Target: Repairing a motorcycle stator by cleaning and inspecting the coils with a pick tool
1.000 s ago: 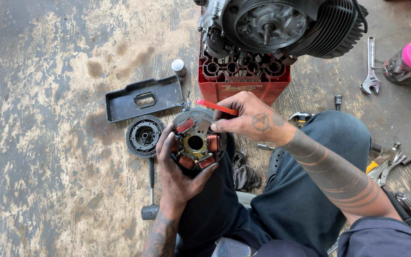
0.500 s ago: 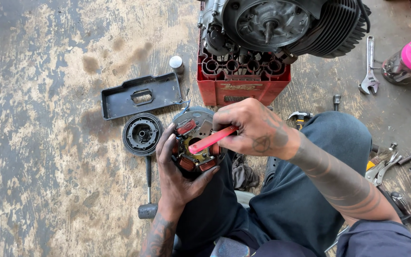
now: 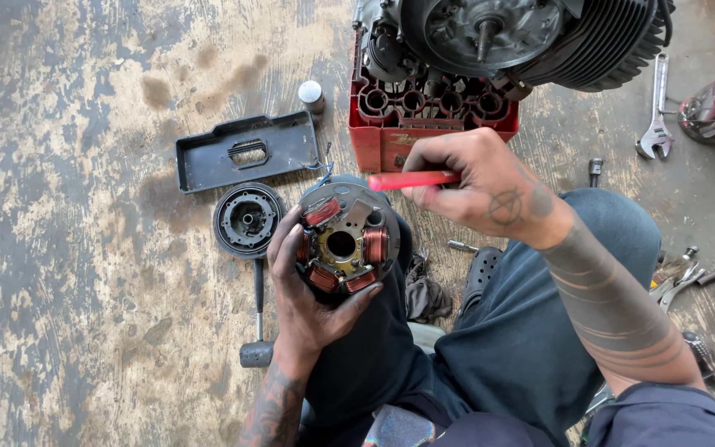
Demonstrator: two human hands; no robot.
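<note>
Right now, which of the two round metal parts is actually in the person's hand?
The coil plate with copper windings, cupped in the left hand. The black round part lies untouched on the floor beside it.

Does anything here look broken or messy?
Nothing looks broken. The floor is stained and patchy, and tools lie scattered: a hammer beside the left hand, a wrench near the engine.

A stator plate [image 3: 343,244] sits in the left hand [image 3: 312,290] above the person's lap, the right hand [image 3: 486,186] just right of it. On the floor, a flywheel [image 3: 247,219] lies left, a crate [image 3: 424,120] behind, an engine [image 3: 506,37] on the crate.
</note>
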